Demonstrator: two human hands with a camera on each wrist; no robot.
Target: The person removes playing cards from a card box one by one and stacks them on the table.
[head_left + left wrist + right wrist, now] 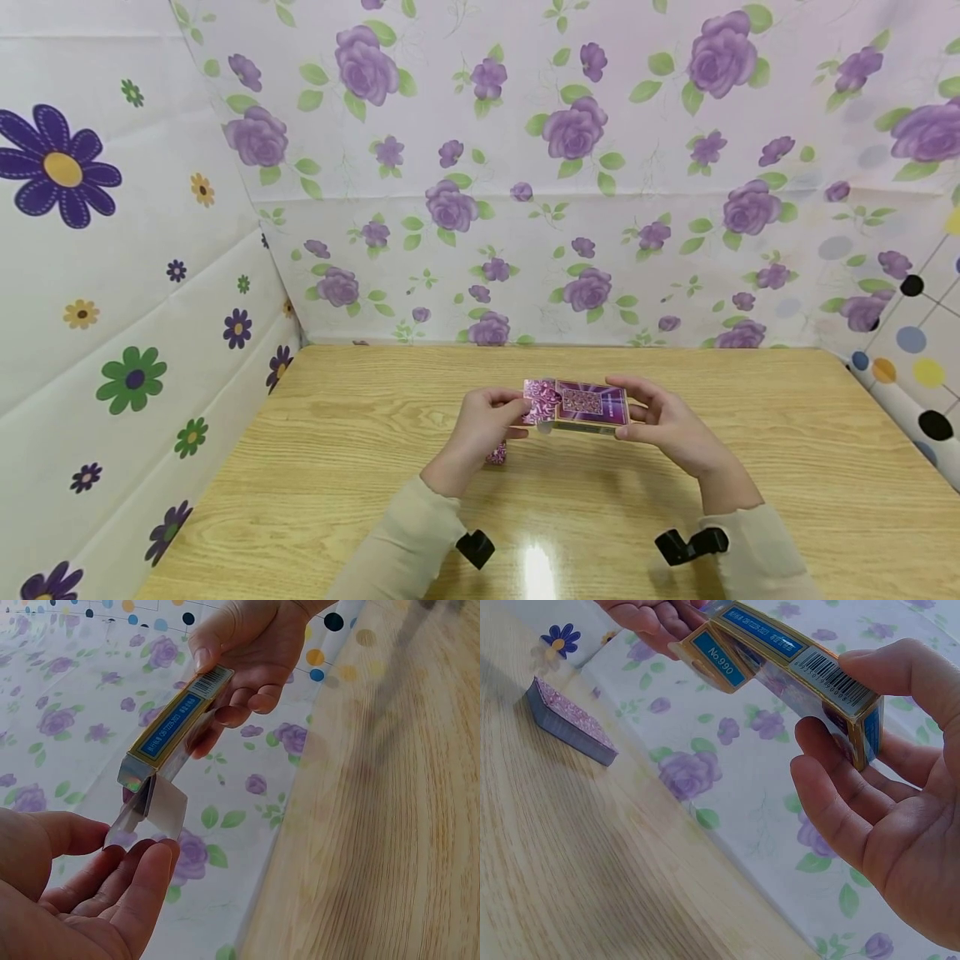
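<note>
A purple playing-card box (592, 403) with gold edges is held level above the table. My right hand (678, 433) grips its right end, thumb on the side with the barcode. At the other end, my left hand (472, 429) pinches a pink-and-white patterned playing card (537, 402) that reaches the box's opening. Whether it is one card or a few I cannot tell. The box's end flap (714, 658), marked No990, hangs folded out. Below my left hand a deck of cards (574, 724) lies on the table, mostly hidden in the head view.
The wooden table (360, 500) stretches out on all sides of the hands. A flower-print cloth (450, 250) hangs behind its back edge, with more cloth at both sides. Black straps with mounts (476, 548) sit at the wrists.
</note>
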